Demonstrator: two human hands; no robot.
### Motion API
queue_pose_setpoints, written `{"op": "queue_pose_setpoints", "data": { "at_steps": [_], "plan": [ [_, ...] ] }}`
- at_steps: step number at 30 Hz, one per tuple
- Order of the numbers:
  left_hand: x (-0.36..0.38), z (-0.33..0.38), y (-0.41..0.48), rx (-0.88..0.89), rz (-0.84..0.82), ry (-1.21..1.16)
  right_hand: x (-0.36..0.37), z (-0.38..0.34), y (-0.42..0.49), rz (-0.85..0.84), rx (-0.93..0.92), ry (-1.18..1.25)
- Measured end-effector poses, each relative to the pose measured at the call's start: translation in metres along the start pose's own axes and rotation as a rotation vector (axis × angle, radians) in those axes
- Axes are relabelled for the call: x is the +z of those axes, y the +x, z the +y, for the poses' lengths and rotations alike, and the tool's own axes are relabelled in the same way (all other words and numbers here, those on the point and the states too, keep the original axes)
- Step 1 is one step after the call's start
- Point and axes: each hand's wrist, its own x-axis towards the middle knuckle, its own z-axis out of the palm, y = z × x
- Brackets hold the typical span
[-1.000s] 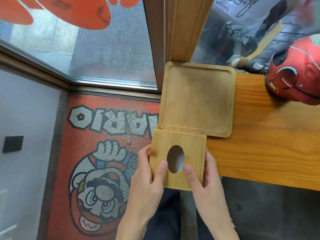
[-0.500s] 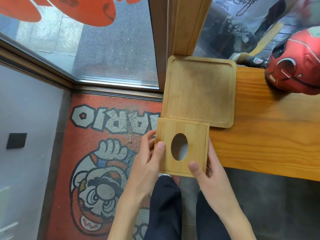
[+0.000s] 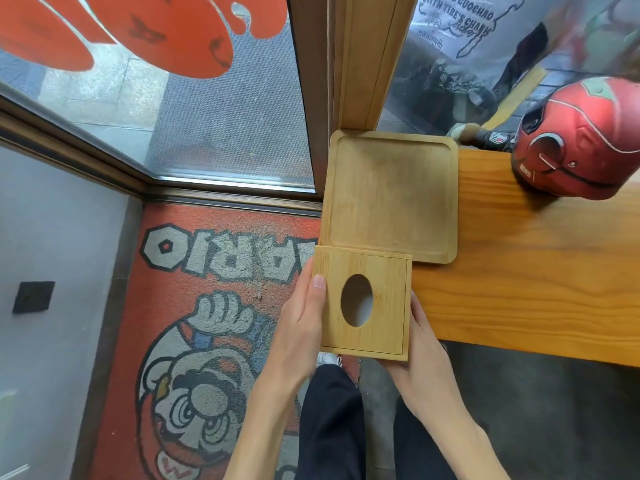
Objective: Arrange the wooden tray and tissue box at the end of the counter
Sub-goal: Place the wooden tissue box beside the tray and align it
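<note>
Both hands clamped on one tissue box point(image 3: 363, 303) at counter's point(image 3: 540, 289) near left corner: left hand point(image 3: 301, 327) along its left side, right hand point(image 3: 420, 358) under its right. Far edge overlapping one wooden tray point(image 3: 391, 199) against window post point(image 3: 367, 60). Bare counter rightward; one red helmet point(image 3: 581, 140) beyond.

Both hands sat low in the frame's centre. The left hand point(image 3: 300, 327) clasped the box point(image 3: 377, 275) with thumb on top. The right hand point(image 3: 420, 355) cupped its lower right corner.

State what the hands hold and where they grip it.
Both hands hold the tissue box: left hand on its left side, right hand on its right side.
</note>
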Motion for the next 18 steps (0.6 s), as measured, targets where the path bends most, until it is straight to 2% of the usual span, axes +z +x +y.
{"op": "queue_pose_setpoints", "data": {
  "at_steps": [6, 9, 12, 13, 14, 16, 17, 18],
  "plan": [
    [-0.003, -0.001, 0.000, 0.011, -0.006, 0.022, -0.005, -0.004, 0.000, -0.005, -0.022, 0.018],
    [-0.008, 0.003, 0.000, -0.024, -0.023, 0.005, -0.026, -0.010, -0.001, -0.194, -0.073, 0.092],
    [-0.017, 0.010, 0.012, -0.051, -0.049, -0.051, -0.075, -0.003, -0.011, -0.443, 0.056, 0.136],
    [-0.021, 0.012, 0.021, -0.044, -0.049, -0.064, -0.093, -0.002, -0.013, -0.445, 0.085, 0.172],
    [-0.024, 0.013, 0.031, -0.026, -0.037, -0.061, -0.108, 0.000, -0.012, -0.378, 0.092, 0.233],
    [-0.027, 0.016, 0.056, 0.011, -0.006, -0.048, -0.121, 0.011, 0.004, -0.052, 0.097, 0.349],
    [-0.028, 0.017, 0.069, 0.024, -0.008, -0.053, -0.120, 0.017, 0.019, 0.096, 0.122, 0.341],
    [-0.027, 0.018, 0.081, 0.033, -0.018, -0.059, -0.115, 0.021, 0.037, 0.173, 0.137, 0.259]
  ]
}}
